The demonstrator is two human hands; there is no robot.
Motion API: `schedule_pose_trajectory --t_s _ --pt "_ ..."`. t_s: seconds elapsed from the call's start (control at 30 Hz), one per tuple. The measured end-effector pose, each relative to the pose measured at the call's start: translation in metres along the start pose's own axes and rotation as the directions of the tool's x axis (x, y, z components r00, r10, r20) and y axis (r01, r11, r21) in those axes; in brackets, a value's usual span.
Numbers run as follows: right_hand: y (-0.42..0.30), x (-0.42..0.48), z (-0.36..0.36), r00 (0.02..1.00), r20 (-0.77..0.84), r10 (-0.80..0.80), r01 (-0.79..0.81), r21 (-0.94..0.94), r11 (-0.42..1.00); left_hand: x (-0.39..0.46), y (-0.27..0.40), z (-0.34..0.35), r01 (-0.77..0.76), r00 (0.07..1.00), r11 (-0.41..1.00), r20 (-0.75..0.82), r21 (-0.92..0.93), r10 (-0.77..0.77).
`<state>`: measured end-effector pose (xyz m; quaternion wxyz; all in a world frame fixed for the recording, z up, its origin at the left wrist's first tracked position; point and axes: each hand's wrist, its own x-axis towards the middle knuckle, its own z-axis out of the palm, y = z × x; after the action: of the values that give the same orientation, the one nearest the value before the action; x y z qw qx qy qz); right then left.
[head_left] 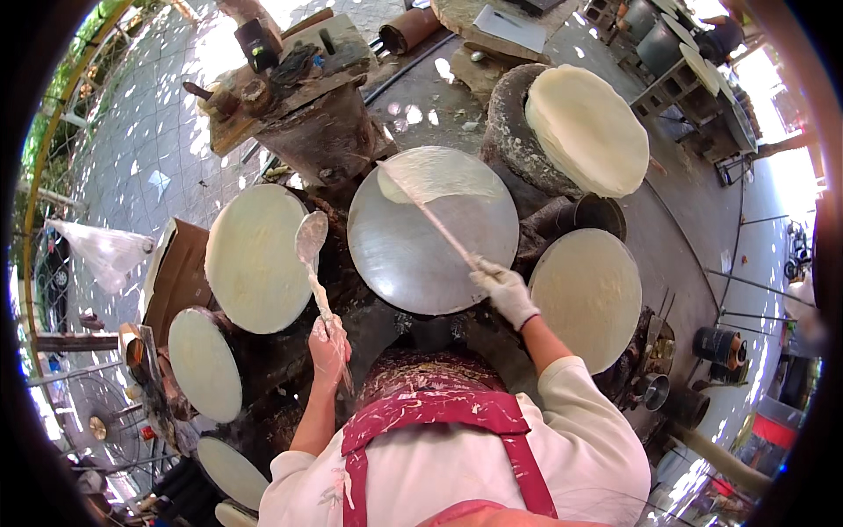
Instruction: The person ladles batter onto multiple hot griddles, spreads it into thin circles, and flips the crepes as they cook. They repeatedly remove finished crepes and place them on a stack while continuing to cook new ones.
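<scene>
In my bare left hand is a batter-caked ladle, its bowl raised beside the round pan coated with pale batter on the left. My right hand, in a light glove, grips the handle of a long spreading stick. The stick crosses a round metal griddle, its far end at a band of wet batter on the griddle's far part. Bare metal shows over the nearer part. To the right lies another batter-covered round griddle, close to my right forearm.
A stack of thin pale sheets leans on a dark rounded support at far right. More coated rounds stand at lower left. A wooden block table with tools stands ahead left. Metal pots sit at right.
</scene>
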<state>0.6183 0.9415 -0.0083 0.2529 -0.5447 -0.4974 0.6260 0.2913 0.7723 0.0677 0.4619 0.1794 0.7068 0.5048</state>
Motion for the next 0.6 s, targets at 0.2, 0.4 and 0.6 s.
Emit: schedule_pose_trajectory --t_s 0.2,0.4,0.6 --pt "-0.035 0.032 -0.037 0.965 0.100 0.242 -0.245 0.019 0.969 -0.016 -0.011 0.005 0.021 0.998 1.000 -0.065 -0.012 -0.022" --pt "-0.032 0.033 -0.051 0.969 0.247 0.009 0.010 -0.075 0.997 -0.031 -0.012 0.007 0.084 0.991 0.996 -0.104 -0.002 -0.084" --pt "-0.070 0.054 -0.061 0.926 0.291 0.240 -0.204 -0.150 0.967 -0.041 -0.019 0.005 0.102 0.986 0.995 -0.133 0.010 -0.100"
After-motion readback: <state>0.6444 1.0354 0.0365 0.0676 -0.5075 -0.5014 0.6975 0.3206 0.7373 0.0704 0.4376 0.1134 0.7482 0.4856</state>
